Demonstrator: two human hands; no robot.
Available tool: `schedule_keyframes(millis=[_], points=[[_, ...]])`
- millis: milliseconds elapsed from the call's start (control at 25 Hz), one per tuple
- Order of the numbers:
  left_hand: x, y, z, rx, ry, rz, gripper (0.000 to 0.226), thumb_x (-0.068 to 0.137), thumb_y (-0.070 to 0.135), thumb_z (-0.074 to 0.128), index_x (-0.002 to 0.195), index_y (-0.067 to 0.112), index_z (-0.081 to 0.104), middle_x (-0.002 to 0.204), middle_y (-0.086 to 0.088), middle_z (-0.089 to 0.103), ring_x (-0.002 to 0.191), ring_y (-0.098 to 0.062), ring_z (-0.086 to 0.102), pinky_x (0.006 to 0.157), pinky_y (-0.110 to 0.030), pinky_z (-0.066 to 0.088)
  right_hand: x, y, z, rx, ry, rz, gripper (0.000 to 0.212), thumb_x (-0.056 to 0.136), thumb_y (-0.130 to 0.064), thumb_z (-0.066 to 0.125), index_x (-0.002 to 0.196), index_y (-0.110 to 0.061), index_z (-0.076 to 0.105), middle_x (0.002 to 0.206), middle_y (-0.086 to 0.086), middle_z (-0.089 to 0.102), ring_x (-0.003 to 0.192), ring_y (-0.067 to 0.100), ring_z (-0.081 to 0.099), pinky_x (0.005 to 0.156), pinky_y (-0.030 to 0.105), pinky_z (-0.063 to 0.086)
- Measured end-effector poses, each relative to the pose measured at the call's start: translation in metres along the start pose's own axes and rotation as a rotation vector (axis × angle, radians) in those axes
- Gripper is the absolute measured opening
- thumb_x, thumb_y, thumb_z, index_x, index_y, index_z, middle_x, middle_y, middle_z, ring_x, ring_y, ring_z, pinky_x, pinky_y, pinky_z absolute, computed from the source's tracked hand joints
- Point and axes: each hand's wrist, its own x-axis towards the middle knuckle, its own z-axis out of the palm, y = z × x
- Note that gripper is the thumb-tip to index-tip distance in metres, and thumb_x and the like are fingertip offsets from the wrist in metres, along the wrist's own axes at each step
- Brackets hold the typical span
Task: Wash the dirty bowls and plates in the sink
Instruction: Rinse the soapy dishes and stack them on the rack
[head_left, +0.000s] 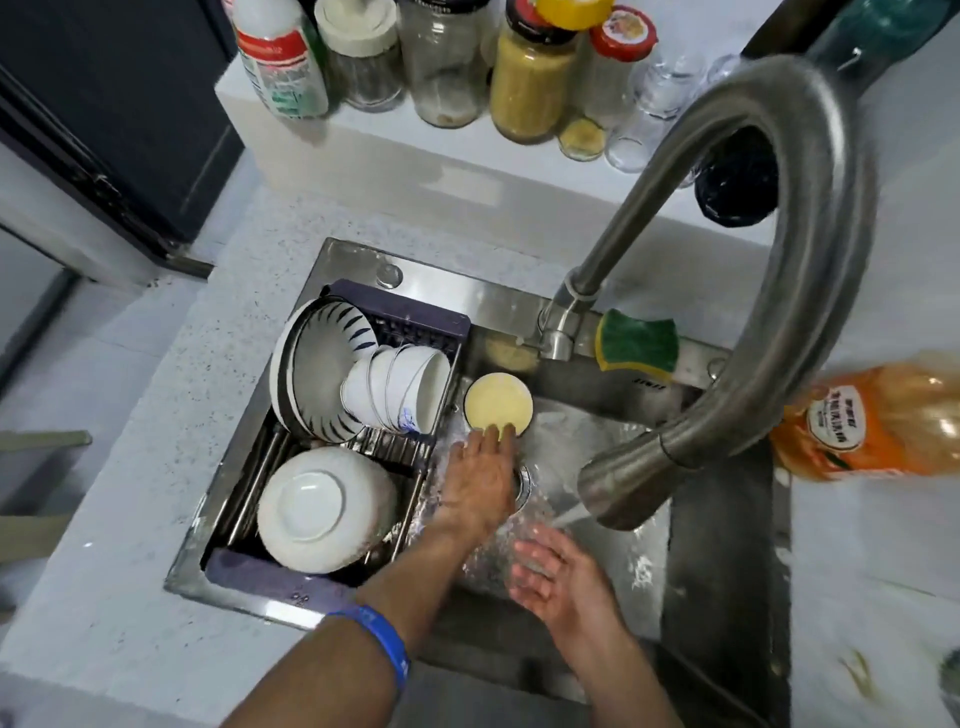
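A small yellow plate (497, 402) leans against the far wall of the steel sink (613, 415). My left hand (478, 478) reaches into the basin, its fingertips touching the plate's lower rim. Under the running water from the faucet (623, 488), my right hand (553, 571) is held palm up with fingers apart and nothing in it. A drying rack (447, 322) sits over the sink's left half. It holds a blue-striped bowl (324, 364), small white bowls (400, 387) stacked on their sides and an upturned white bowl (324, 509).
A green and yellow sponge (638, 347) rests on the sink's back ledge. An orange detergent bottle (872, 421) stands to the right on the counter. Jars and bottles (530, 73) line the raised shelf behind. The faucet arches high over the basin.
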Motion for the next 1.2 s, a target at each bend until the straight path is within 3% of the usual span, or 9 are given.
schedule_keyframes(millis=[80, 240, 440, 560, 760, 920, 1000, 1080, 1200], points=[[0.042, -0.004, 0.020, 0.139, -0.080, -0.002, 0.082, 0.094, 0.019, 0.055, 0.156, 0.008, 0.004, 0.161, -0.015, 0.019, 0.147, -0.033, 0.020, 0.118, -0.051, 0.025, 0.012, -0.003, -0.007, 0.057, -0.006, 0.028, 0.024, 0.097, -0.021, 0.046, 0.099, -0.008, 0.066, 0.085, 0.008, 0.072, 0.071, 0.025, 0.057, 0.066, 0.035, 0.046], [0.075, -0.018, 0.054, 0.245, -0.093, -0.032, 0.044, 0.098, 0.006, 0.042, 0.142, 0.009, 0.040, 0.140, -0.012, 0.050, 0.136, -0.030, 0.037, 0.099, -0.041, 0.045, 0.022, 0.007, -0.015, 0.089, 0.008, 0.040, 0.024, 0.099, -0.021, 0.046, 0.097, -0.009, 0.067, 0.096, 0.009, 0.072, 0.077, 0.027, 0.059, 0.066, 0.035, 0.048], [0.083, -0.010, 0.067, 0.040, -0.052, -0.032, 0.048, 0.101, 0.003, 0.034, 0.148, 0.012, 0.031, 0.143, -0.010, 0.045, 0.134, -0.030, 0.042, 0.095, -0.038, 0.050, 0.019, 0.005, -0.018, 0.111, 0.032, 0.074, 0.020, 0.097, -0.022, 0.050, 0.101, -0.011, 0.067, 0.090, 0.006, 0.071, 0.076, 0.027, 0.058, 0.060, 0.033, 0.049], [0.081, -0.004, 0.066, 0.000, -0.035, -0.024, 0.039, 0.103, 0.006, 0.033, 0.137, 0.013, 0.051, 0.136, -0.011, 0.057, 0.127, -0.029, 0.053, 0.094, -0.037, 0.049, 0.021, -0.001, -0.024, 0.083, 0.004, 0.063, 0.020, 0.096, -0.023, 0.052, 0.102, -0.010, 0.067, 0.094, 0.008, 0.068, 0.074, 0.029, 0.058, 0.050, 0.032, 0.052], [0.044, 0.005, 0.046, -0.139, -0.061, -0.090, 0.030, 0.101, 0.008, 0.042, 0.119, 0.012, 0.065, 0.117, -0.012, 0.069, 0.107, -0.028, 0.066, 0.090, -0.034, 0.051, 0.017, 0.012, -0.026, 0.054, 0.032, 0.028, 0.017, 0.093, -0.021, 0.057, 0.104, -0.012, 0.067, 0.092, 0.008, 0.073, 0.077, 0.026, 0.062, 0.065, 0.033, 0.050], [-0.005, 0.011, 0.060, -0.520, -0.145, -0.179, 0.024, 0.105, 0.022, 0.044, 0.097, 0.017, 0.067, 0.086, -0.005, 0.068, 0.065, -0.012, 0.059, 0.055, -0.008, 0.043, 0.004, 0.010, -0.018, -0.028, 0.099, -0.086, 0.010, 0.094, -0.013, 0.057, 0.101, -0.013, 0.065, 0.095, 0.010, 0.072, 0.074, 0.025, 0.063, 0.061, 0.032, 0.051], [-0.029, 0.019, 0.061, -0.797, -0.160, -0.281, 0.023, 0.104, 0.023, 0.044, 0.093, 0.016, 0.064, 0.084, -0.005, 0.069, 0.067, -0.015, 0.062, 0.061, -0.016, 0.054, -0.005, 0.005, -0.020, -0.036, 0.199, -0.202, 0.014, 0.094, -0.006, 0.056, 0.103, -0.013, 0.064, 0.090, 0.007, 0.072, 0.071, 0.024, 0.064, 0.055, 0.030, 0.052], [-0.043, 0.023, 0.050, -0.977, -0.155, -0.342, 0.021, 0.103, 0.016, 0.048, 0.116, 0.009, 0.063, 0.091, -0.004, 0.068, 0.077, -0.017, 0.064, 0.070, -0.028, 0.060, -0.014, -0.002, -0.021, -0.002, 0.223, -0.251, 0.019, 0.094, -0.005, 0.056, 0.110, -0.012, 0.063, 0.091, 0.006, 0.071, 0.072, 0.024, 0.064, 0.056, 0.030, 0.052], [-0.055, 0.036, 0.033, -1.225, -0.210, -0.378, 0.036, 0.101, 0.013, 0.052, 0.134, -0.002, 0.050, 0.103, -0.009, 0.068, 0.078, -0.013, 0.063, 0.061, -0.018, 0.053, -0.019, -0.005, -0.014, -0.054, 0.197, -0.257, 0.021, 0.095, -0.007, 0.056, 0.113, -0.016, 0.061, 0.093, 0.006, 0.069, 0.077, 0.023, 0.064, 0.059, 0.032, 0.053]])
